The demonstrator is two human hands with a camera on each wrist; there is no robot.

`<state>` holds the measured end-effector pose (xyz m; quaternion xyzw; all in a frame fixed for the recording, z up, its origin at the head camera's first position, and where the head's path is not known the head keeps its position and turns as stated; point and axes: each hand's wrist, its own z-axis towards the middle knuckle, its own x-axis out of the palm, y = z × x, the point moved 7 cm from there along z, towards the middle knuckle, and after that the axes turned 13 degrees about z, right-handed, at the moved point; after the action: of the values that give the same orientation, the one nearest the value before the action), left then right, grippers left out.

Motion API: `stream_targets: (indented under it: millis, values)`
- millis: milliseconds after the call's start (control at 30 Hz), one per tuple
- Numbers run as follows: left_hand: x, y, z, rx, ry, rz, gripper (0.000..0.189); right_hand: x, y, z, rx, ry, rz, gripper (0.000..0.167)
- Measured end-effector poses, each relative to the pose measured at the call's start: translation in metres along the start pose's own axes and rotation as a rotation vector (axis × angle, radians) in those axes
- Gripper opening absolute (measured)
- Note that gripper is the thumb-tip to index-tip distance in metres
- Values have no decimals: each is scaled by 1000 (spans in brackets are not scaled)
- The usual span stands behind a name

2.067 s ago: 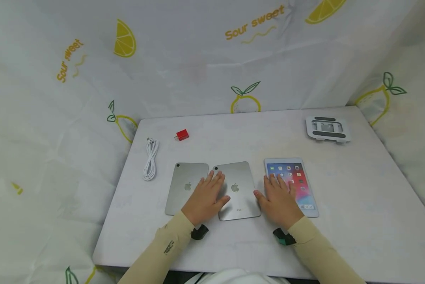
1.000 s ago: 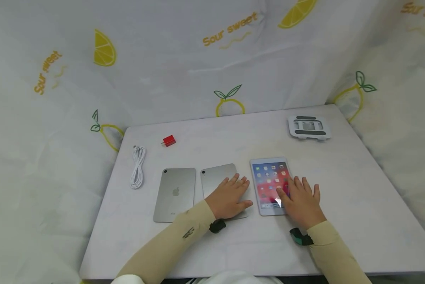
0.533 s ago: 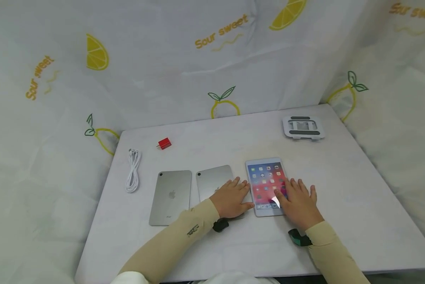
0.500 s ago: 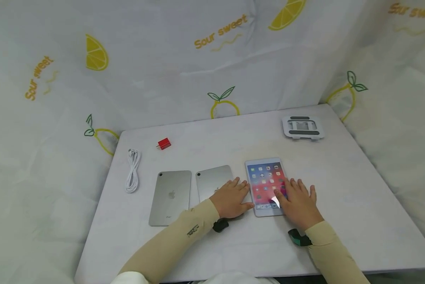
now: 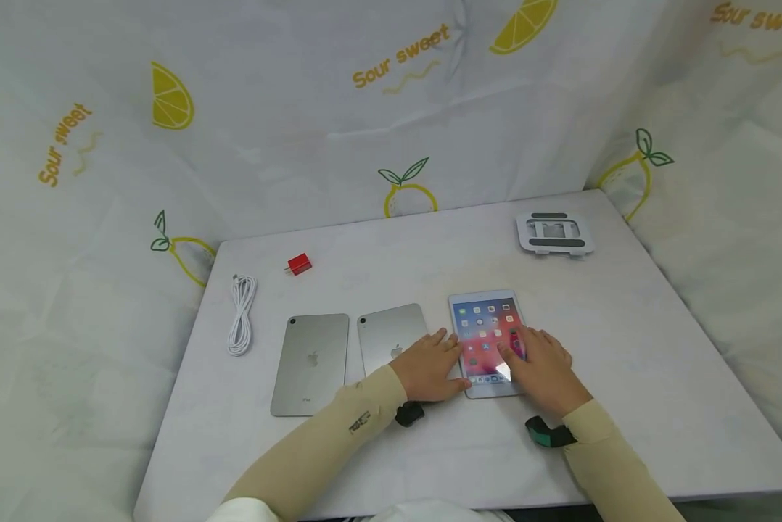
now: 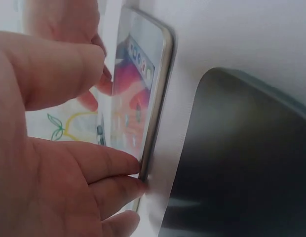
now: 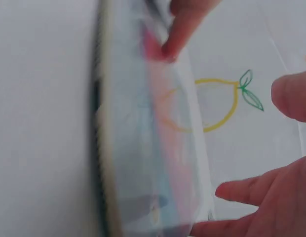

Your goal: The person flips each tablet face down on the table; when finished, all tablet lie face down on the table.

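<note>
A white tablet [image 5: 485, 319] with a lit home screen lies face up on the table. My left hand [image 5: 430, 368] is at its left side, and in the left wrist view its fingertips touch the edge of the tablet [image 6: 135, 94]. Over the tablet's right side is my right hand [image 5: 548, 371], thumb above the screen. In the right wrist view the thumb [image 7: 293, 96] stands apart from the blurred tablet [image 7: 138, 148]. A silver tablet [image 5: 384, 341], back up, is partly covered by my left hand and wrist. Another silver tablet [image 5: 309, 355] lies left of it.
A coiled white cable [image 5: 241, 315] and a red charger plug [image 5: 299, 264] lie on the table's left side. Toward the back right sits a folded white stand [image 5: 554, 235] with grey pads. Lemon-printed white cloth [image 5: 267, 109] hangs behind the table [image 5: 659, 377].
My left hand has gone right from the middle silver tablet to the white tablet's left edge. My right hand has shifted to its right edge, fingers now closer together. The head view has turned.
</note>
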<state>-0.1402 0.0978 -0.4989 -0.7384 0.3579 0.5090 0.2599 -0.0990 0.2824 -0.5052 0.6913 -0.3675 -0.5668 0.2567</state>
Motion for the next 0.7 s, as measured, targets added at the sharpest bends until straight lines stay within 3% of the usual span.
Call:
stream_targets:
  millis: [333,567,700]
  values:
    - [-6,-7,11,-4,-9,-67,76,-28,21,-17,9,-6,217,83]
    - [-4,-21,22,35,-57,-227,77,-40,62,-47,-163,-11,385,72]
    - [-11,-25,25,76,-164,-298,71,-33,79,-56,-263,25,406,70]
